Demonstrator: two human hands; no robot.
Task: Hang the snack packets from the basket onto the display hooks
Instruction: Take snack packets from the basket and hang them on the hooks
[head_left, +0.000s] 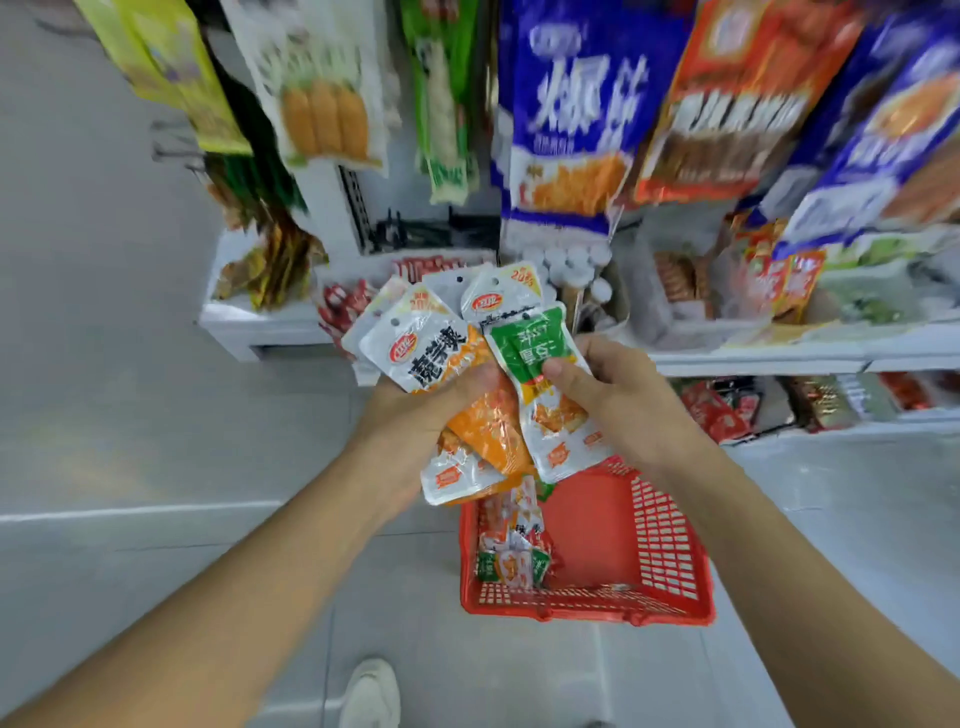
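While orange packets (431, 358) are clutched in the left hand (415, 415), holes up, a green packet (530, 343) is pinched by the right hand (613, 400), likely for hooking; leftovers (511, 551) are kept in the basket's (587, 608) near-left corner.

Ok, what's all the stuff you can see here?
Orange-and-white foil snack packets: several, bunched together, centre.
Green-topped white snack packet: one, beside the bunch.
Red plastic mesh basket: one, on the floor.
Mixed snack packets: a few, orange, green, white, inside the basket.
Large blue hanging bags: at least two, top centre and right.
Orange-red hanging bag: one, between them.
White shelf: one, behind the packets, holding blurred goods.
White shoe: one, bottom edge.
Left hand: one, grips the bunch.
Right hand: one, pinches the green-topped packet.
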